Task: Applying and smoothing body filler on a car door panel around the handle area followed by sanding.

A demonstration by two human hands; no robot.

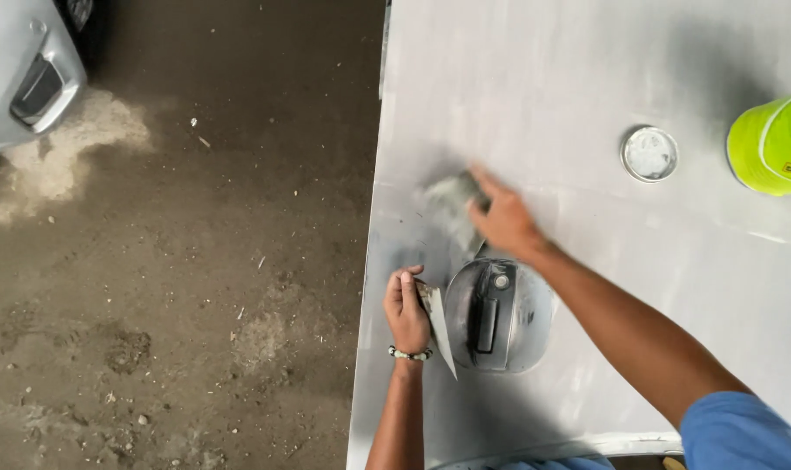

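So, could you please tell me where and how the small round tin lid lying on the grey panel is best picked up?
Probably by its rim, from straight above. The tin lid lies flat on the grey panel, apart from the yellow-green can, so only its thin round edge offers fingertips a pinch on opposite sides.

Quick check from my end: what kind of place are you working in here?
Probably a car body repair shop. A grey vehicle panel with a door handle is being smoothed by the right hand, the left hand holds a filler spreader, and the dirt floor carries sanding dust.
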